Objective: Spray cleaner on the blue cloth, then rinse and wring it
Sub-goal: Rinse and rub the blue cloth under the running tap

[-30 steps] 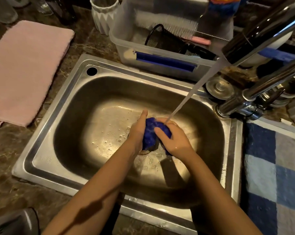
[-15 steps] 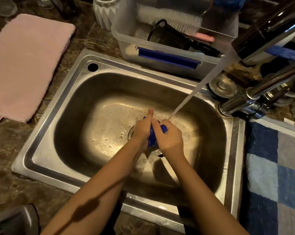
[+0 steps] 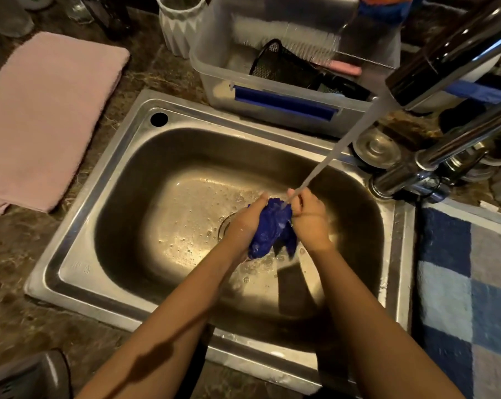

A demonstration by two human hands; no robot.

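A bunched wet blue cloth (image 3: 270, 230) hangs between both hands over the drain of the steel sink (image 3: 122, 194). My left hand (image 3: 247, 220) grips its left side and my right hand (image 3: 309, 216) grips its right side. A stream of water (image 3: 338, 148) runs from the chrome faucet (image 3: 450, 56) at the upper right and lands on the top of the cloth by my right fingers. The cloth's lower end dangles free below my hands. No spray bottle shows clearly.
A folded pink towel (image 3: 42, 116) lies on the counter left of the sink. Behind the sink stands a clear plastic bin (image 3: 275, 108) with a brush and a black mesh cup. A blue checked mat (image 3: 468, 286) covers the counter at right. A white ribbed vase (image 3: 180, 27) stands at the back.
My hands have parted a little, and more of the blue cloth shows between them, its lower end now hanging down. The water keeps running onto it.
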